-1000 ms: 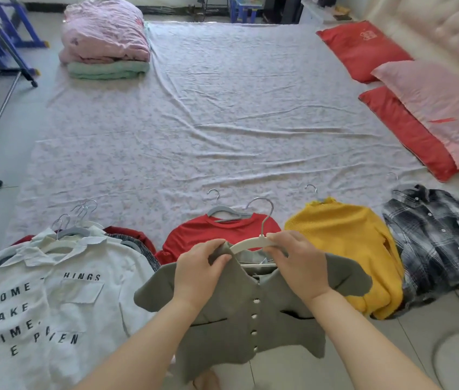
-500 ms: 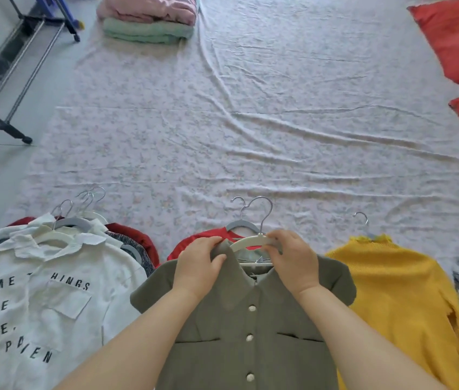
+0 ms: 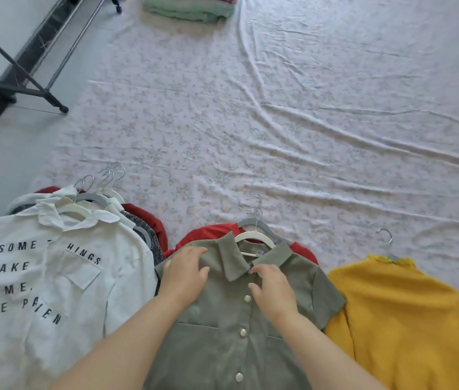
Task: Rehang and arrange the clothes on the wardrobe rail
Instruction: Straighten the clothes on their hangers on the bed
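Observation:
An olive-green buttoned shirt [image 3: 222,347] on a white hanger [image 3: 253,237] lies flat on the bed, on top of a red garment [image 3: 208,232] with a grey hanger [image 3: 265,226]. My left hand [image 3: 184,274] rests flat on the shirt's left shoulder with the fingers spread. Just below the collar, my right hand [image 3: 274,291] touches the button placket with loosely curved fingers. Neither hand holds the hanger.
Left of it lies a pile of hangered clothes topped by a white shirt with black lettering [image 3: 39,277]. A yellow sweater [image 3: 397,311] on a hanger lies to the right. The floral bedsheet [image 3: 279,122] stretches ahead, folded blankets [image 3: 189,9] at its far end. A black metal rack [image 3: 25,91] stands far left.
The green shirt has been laid down onto the red garment. Both hands let go of the white hanger and moved down onto the shirt's shoulder and placket. The view tilted down and left.

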`<state>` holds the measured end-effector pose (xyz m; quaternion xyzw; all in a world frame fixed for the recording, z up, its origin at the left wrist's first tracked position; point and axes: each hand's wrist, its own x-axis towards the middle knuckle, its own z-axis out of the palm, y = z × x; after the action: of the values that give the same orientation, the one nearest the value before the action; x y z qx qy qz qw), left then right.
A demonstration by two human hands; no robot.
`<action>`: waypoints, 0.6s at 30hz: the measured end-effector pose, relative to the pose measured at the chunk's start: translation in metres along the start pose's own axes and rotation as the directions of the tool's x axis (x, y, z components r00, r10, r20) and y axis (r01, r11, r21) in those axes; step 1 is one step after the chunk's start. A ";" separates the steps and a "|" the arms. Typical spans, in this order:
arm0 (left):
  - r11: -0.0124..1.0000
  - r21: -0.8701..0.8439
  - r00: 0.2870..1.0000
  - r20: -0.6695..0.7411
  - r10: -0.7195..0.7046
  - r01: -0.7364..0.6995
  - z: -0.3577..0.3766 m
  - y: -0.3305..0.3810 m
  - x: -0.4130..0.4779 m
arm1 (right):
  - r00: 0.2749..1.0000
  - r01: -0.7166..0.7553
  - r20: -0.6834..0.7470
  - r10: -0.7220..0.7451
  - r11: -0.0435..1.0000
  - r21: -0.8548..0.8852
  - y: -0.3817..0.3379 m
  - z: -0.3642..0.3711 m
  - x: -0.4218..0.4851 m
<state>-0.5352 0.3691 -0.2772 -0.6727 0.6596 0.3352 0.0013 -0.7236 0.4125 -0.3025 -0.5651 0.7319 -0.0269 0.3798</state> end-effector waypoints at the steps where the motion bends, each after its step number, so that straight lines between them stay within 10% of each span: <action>1: 1.000 0.000 1.000 -0.005 0.001 -0.001 -0.005 -0.002 -0.005 | 1.000 0.011 0.009 -0.011 1.000 -0.001 -0.004 -0.002 -0.005; 18: 0.978 0.078 0.976 -0.123 -0.182 0.192 -0.116 -0.121 -0.130 | 0.966 0.245 0.120 -0.229 0.959 -0.143 -0.142 0.025 -0.063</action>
<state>-0.3636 0.4482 -0.1816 -0.7493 0.6065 0.2646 0.0249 -0.5901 0.4242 -0.2204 -0.6773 0.6385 0.0142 0.3651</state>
